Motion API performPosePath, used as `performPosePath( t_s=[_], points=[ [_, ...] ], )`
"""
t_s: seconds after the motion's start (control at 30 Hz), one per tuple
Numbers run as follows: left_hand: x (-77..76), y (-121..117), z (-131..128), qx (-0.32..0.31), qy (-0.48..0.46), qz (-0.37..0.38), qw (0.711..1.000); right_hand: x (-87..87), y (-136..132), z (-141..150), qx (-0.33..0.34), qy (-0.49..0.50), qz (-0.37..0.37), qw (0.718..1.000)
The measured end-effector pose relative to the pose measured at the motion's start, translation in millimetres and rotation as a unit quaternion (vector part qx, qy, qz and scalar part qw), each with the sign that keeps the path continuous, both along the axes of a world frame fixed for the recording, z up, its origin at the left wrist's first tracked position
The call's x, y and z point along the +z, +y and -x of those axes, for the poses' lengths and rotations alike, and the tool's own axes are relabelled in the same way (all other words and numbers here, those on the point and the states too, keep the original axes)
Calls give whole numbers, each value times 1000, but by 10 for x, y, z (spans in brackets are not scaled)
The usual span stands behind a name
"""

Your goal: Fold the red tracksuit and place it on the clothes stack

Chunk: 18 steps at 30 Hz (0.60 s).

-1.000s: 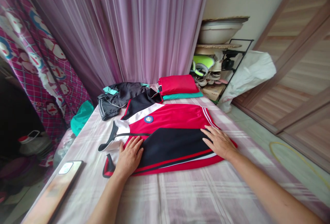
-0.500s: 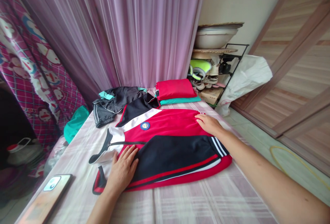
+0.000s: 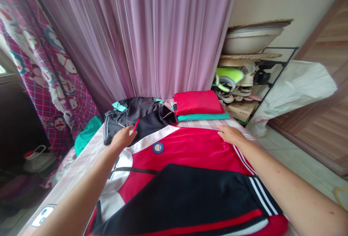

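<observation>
Red track jacket (image 3: 187, 149) lies beneath left hand (image 3: 123, 137) and right hand (image 3: 230, 135).

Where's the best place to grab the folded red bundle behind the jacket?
Pinch the red bundle at its near long edge, reaching from your side over the jacket. It lies flat on the teal cloth, which shows in front, so fingers can likely slip under that edge.

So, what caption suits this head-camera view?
Left hand and right hand reach across a red-and-navy zip-up track jacket on a pale checked bedsheet.
</observation>
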State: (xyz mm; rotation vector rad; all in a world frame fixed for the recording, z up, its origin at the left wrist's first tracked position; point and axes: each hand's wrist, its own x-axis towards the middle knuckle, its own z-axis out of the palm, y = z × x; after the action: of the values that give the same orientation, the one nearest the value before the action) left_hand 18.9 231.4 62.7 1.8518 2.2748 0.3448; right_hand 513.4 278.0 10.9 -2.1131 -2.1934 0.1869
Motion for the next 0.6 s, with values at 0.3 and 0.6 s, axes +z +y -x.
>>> performPosePath(
  t_s=[0.3, 0.6],
  points=[
    [-263, 547, 191, 62, -135, 30, 988, 123, 47, 39, 4, -3, 33, 999],
    [-12, -161, 576, -75, -279, -26, 957, 66, -541, -331, 78, 62, -127, 987]
  ],
)
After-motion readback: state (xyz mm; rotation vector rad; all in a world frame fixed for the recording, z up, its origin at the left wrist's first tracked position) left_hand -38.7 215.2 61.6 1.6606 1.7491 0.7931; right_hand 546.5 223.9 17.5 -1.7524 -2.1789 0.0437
